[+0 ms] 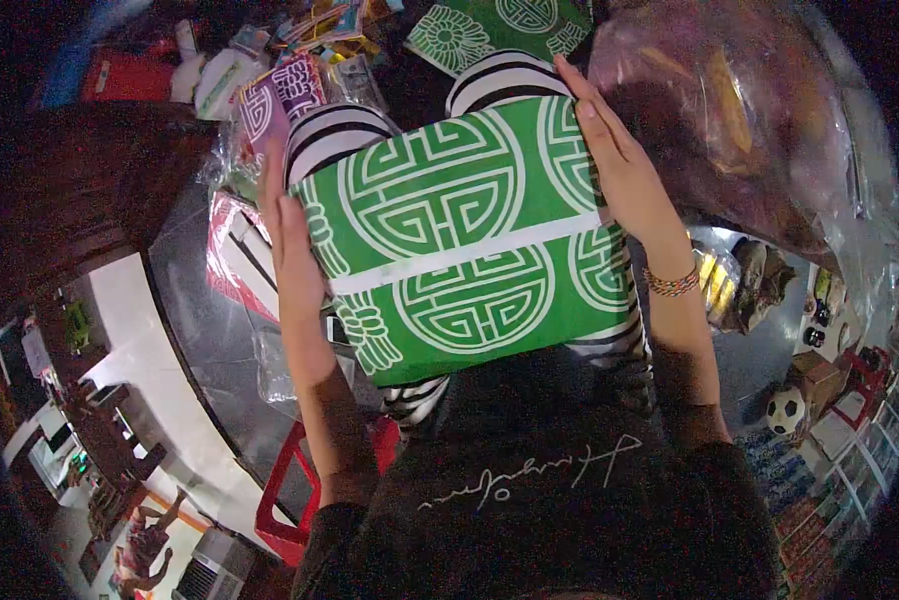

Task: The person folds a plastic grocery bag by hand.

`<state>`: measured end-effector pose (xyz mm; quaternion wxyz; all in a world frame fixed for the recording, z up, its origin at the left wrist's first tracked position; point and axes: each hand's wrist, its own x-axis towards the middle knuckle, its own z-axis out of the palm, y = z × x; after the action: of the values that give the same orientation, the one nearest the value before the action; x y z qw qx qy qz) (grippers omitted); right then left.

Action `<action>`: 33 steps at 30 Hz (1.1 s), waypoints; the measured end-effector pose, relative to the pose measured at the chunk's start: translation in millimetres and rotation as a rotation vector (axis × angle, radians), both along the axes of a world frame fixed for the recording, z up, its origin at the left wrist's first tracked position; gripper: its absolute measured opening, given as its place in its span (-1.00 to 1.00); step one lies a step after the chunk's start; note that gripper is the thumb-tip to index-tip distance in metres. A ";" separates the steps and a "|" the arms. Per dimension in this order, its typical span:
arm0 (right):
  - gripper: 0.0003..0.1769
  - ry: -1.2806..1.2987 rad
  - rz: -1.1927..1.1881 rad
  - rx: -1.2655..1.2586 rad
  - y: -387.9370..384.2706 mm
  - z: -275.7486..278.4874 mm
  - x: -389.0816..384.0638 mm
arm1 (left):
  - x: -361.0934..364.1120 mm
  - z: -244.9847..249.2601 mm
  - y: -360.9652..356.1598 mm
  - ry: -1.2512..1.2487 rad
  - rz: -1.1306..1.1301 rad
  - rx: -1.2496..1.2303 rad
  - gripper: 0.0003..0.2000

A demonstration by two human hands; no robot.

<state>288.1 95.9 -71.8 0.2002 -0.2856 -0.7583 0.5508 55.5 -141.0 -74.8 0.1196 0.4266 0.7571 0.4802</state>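
A green package (470,310) printed with white round longevity-style motifs, a white strip across its middle, is held tilted above my lap. My left hand (295,245) presses along its left side, fingers stretched toward the far corner. Against the opposite side lies my right hand (625,175), its fingers along the edge and a braided bracelet on the wrist. The package is squeezed between both palms. Striped trousers (500,82) show on my knees behind it. What is inside the package is hidden.
Another green patterned packet (490,30) lies beyond my knees. A large clear plastic bag (710,100) bulges at upper right. Purple printed packs (285,95) and a red-and-white pack (235,240) lie left. A red stool (285,490) is by my left arm; a football (785,410) sits right.
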 end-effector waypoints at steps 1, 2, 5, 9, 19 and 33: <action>-0.46 0.013 -0.006 -0.009 -1.2 -0.5 -0.3 | -15.7 -32.0 -17.3 -0.114 -0.010 0.088 -0.58; -0.46 0.024 -0.008 -0.018 -1.9 -0.6 -0.3 | -30.8 -66.0 -39.3 -0.217 -0.009 0.169 -0.57; -0.47 0.043 -0.006 -0.017 -2.2 -2.1 0.0 | -58.7 -153.9 -107.6 -0.290 0.298 0.201 -0.56; -0.43 -0.034 0.006 0.055 -6.3 8.8 -3.1 | -96.6 -234.8 -211.4 -0.154 0.938 -0.160 -0.61; -0.44 -0.113 -0.117 0.024 -13.4 16.9 -14.6 | -102.0 -276.9 -275.4 -0.088 0.931 -0.831 0.09; -0.44 -0.094 -0.091 0.062 -6.2 6.0 -22.9 | -122.3 -312.8 -255.8 0.031 0.928 -1.045 0.18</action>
<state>265.2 89.7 -65.8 0.1980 -0.3392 -0.7697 0.5033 -66.9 -396.8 -387.6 0.0808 -0.0475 0.9944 0.0482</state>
